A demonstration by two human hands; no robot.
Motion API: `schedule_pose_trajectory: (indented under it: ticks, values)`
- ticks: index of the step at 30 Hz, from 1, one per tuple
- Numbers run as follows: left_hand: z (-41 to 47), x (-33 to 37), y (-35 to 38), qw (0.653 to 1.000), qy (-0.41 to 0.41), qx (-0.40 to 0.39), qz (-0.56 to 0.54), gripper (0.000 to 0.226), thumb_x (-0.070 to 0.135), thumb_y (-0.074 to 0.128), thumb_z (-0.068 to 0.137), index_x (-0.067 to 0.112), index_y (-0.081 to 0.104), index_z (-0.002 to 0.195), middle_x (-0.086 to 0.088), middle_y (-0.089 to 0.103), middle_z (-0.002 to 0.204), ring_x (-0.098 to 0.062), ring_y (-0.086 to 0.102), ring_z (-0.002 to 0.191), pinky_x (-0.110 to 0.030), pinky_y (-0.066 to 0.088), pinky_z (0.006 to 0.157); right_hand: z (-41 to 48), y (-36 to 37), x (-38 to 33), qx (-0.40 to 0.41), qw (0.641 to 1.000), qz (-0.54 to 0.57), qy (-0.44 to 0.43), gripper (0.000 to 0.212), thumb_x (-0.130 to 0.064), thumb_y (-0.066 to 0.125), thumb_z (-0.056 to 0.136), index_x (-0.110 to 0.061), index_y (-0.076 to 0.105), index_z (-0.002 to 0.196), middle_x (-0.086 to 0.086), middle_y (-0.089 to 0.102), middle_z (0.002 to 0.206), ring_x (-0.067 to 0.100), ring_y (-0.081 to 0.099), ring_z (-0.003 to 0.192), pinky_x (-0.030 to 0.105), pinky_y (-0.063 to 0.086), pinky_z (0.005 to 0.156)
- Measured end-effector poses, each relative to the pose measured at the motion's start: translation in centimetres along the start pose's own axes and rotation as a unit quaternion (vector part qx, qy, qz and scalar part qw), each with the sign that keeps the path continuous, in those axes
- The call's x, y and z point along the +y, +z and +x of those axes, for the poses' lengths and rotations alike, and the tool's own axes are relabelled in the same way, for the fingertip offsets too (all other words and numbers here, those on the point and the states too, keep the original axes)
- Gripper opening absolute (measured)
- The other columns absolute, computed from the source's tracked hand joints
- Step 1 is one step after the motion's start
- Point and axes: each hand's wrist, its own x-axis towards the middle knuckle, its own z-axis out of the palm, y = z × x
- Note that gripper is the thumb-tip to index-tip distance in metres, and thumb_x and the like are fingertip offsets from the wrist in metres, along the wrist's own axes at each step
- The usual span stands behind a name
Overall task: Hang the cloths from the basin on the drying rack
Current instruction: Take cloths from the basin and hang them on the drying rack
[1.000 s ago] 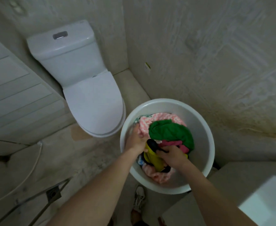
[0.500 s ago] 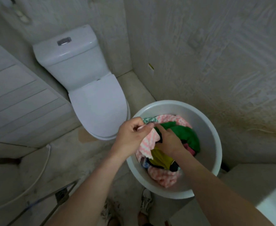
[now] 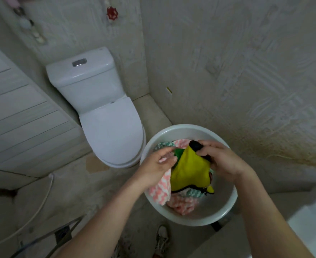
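A round white basin point(image 3: 226, 209) stands on the floor by the right wall, holding several crumpled cloths. My right hand point(image 3: 226, 159) grips the black edge of a yellow cloth point(image 3: 188, 172) and holds it lifted above the basin. My left hand point(image 3: 157, 164) pinches a pink-and-white patterned cloth point(image 3: 160, 190) that hangs over the basin's left rim. A green cloth point(image 3: 178, 152) peeks out between the hands. Another pink cloth point(image 3: 183, 203) and a teal patterned cloth point(image 3: 162, 145) lie inside. Thin metal bars point(image 3: 67, 228) show at the bottom left; I cannot tell whether they belong to the drying rack.
A white toilet point(image 3: 105, 108) with its lid down stands left of the basin. White slatted panels point(image 3: 15, 116) fill the left side. A hose point(image 3: 41, 202) runs across the floor. A shoe point(image 3: 161, 239) shows below the basin, and a white ledge point(image 3: 310, 226) lies at the lower right.
My right hand has pulled the yellow cloth up out of the pile. My left hand has lifted the pink cloth over the rim. The view has tilted upward.
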Motion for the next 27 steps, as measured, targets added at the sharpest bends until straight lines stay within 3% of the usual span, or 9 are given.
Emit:
schedule_pose_trajectory:
  ticks: [3,4,6,8,11,15,18,22,27]
  values:
    - [-0.8,1.8,0.5,0.999,0.032,0.019,0.007,0.026,0.006,0.059,0.09,0.029,0.067,0.083,0.021,0.068,0.078,0.011,0.06,0.079,-0.015,0.044,0.079,-1.2,1.0,-2.1,0.022,0.997,0.049,-0.047,0.054,-0.022,0.062,0.059,0.005,0.058,0.106,0.021,0.044,0.094,0.034,0.038,0.083,0.037,0.028,0.06]
    - [-1.2,2.5,0.3,0.998,0.043,0.049,0.005,0.024,0.007,0.062,0.088,0.029,0.069,0.078,0.02,0.069,0.074,0.008,0.061,0.077,-0.017,0.046,0.078,-1.4,1.2,-2.7,0.041,0.996,0.051,-0.058,0.057,-0.025,0.061,0.057,0.005,0.058,0.106,0.02,0.043,0.093,0.032,0.035,0.082,0.037,0.025,0.058]
    - [-2.4,4.7,-0.8,0.987,0.08,0.138,-0.013,0.016,0.012,0.068,0.084,0.026,0.072,0.078,0.019,0.071,0.074,0.006,0.063,0.077,-0.014,0.047,0.077,-2.1,1.6,-4.0,0.054,0.995,0.025,-0.079,0.041,-0.027,0.061,0.06,-0.003,0.058,0.093,0.014,0.038,0.076,0.028,0.031,0.067,0.033,0.024,0.054]
    - [-3.5,6.9,-2.3,0.974,0.112,0.194,-0.031,0.008,0.014,0.07,0.083,0.021,0.074,0.082,0.015,0.072,0.078,0.004,0.064,0.078,-0.011,0.048,0.075,-2.4,2.0,-5.0,0.058,0.992,-0.058,-0.097,0.022,-0.026,0.059,0.077,-0.007,0.049,0.078,0.013,0.028,0.065,0.024,0.027,0.059,0.031,0.023,0.055]
    - [-5.7,10.0,-3.9,0.968,0.15,0.202,-0.006,0.006,0.01,0.07,0.083,0.014,0.075,0.083,0.008,0.073,0.08,0.001,0.065,0.076,-0.011,0.049,0.073,-2.6,3.7,-5.9,0.043,0.972,-0.174,-0.153,0.033,-0.023,0.057,0.093,-0.006,0.043,0.067,0.011,0.029,0.063,0.02,0.029,0.056,0.032,0.022,0.055]
    - [-7.6,12.3,-5.2,0.956,0.18,0.23,-0.024,0.028,0.005,0.069,0.082,0.027,0.074,0.065,0.014,0.07,0.068,0.0,0.062,0.071,-0.016,0.05,0.074,-3.3,6.3,-8.0,0.07,0.932,-0.256,-0.246,0.039,-0.021,0.056,0.095,-0.005,0.041,0.063,0.004,0.028,0.059,0.014,0.029,0.053,0.03,0.022,0.052]
    - [-9.7,14.0,-7.6,0.938,0.2,0.272,-0.07,0.033,0.004,0.066,0.083,0.029,0.073,0.063,0.014,0.067,0.065,-0.003,0.059,0.069,-0.021,0.047,0.074,-4.7,9.2,-11.0,0.06,0.935,-0.194,-0.292,0.039,-0.027,0.057,0.094,-0.006,0.045,0.063,0.005,0.03,0.057,0.015,0.031,0.053,0.029,0.023,0.05]
    - [-12.9,16.1,-11.5,0.926,0.233,0.294,-0.031,0.026,0.008,0.062,0.083,0.027,0.066,0.064,0.015,0.056,0.059,-0.001,0.047,0.059,-0.014,0.038,0.058,-6.0,13.8,-14.2,-0.003,0.966,0.017,-0.259,0.033,-0.011,0.049,0.092,-0.017,0.058,0.061,0.002,0.046,0.051,0.015,0.042,0.046,0.02,0.032,0.045]
    - [-16.4,15.9,-14.5,0.933,0.193,0.303,0.002,0.029,-0.002,0.06,0.08,0.021,0.065,0.064,0.008,0.06,0.062,-0.007,0.054,0.063,-0.022,0.044,0.066,-5.0,19.7,-14.8,-0.025,0.95,-0.134,-0.28,0.025,-0.017,0.059,0.086,-0.006,0.055,0.064,0.002,0.044,0.053,0.014,0.042,0.05,0.023,0.032,0.051]
